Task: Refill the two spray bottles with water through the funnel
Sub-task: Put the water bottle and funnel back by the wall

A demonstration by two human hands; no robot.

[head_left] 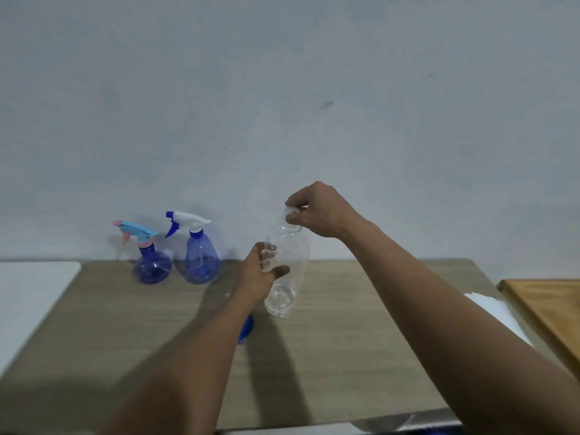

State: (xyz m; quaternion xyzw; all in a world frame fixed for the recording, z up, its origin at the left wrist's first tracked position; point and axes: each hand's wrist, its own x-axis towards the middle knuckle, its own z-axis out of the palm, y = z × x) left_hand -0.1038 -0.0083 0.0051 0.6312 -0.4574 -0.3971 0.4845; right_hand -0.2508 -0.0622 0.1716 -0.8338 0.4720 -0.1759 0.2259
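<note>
Your left hand [257, 273] wraps around the middle of the clear bottle [293, 277], and your right hand [317, 211] pinches its cap [290, 211]. The pink-topped spray bottle [152, 265] and the white-topped spray bottle [201, 257] stand side by side at the back left of the tabletop [361, 340]. The blue funnel [247, 328] lies partly hidden behind your left forearm.

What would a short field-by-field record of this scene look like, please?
left hand: grips the body of the clear bottle
right hand: pinches the white cap at the bottle's top
spray bottles: pink-headed spray bottle and white-headed spray bottle, side by side at the back left of the table, heads on
funnel: blue, on the table, mostly hidden behind the left forearm
water level in the clear bottle: cannot tell
</note>
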